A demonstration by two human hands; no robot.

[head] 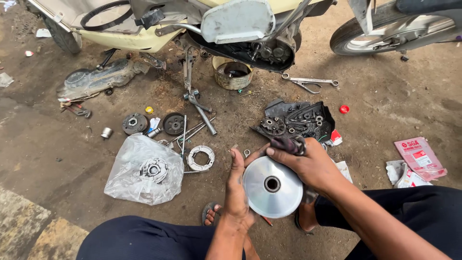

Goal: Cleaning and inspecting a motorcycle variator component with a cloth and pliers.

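hands gripped a shiny round silver metal pulley disc above the dirt floor: left hand steadied its rim, right hand pressed a dark rag; wiping evenly seemed wise.

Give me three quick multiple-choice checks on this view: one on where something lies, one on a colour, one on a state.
1. Where does the clear plastic bag lie?
A. on the ground beside the left hand
B. on the scooter seat
C. in the round tin

2. What colour is the small cap on the ground near the black cover?
A. blue
B. red
C. white

3. How is the silver disc held?
A. lying untouched on the ground
B. hanging from the engine
C. between both hands, the right hand also gripping a dark rag

Answers:
1 A, the bag sits on the dirt on the left hand's outer side.
2 B, the cap is plainly red.
3 C, the left palm braces one edge and the right hand's fingers wrap the other.
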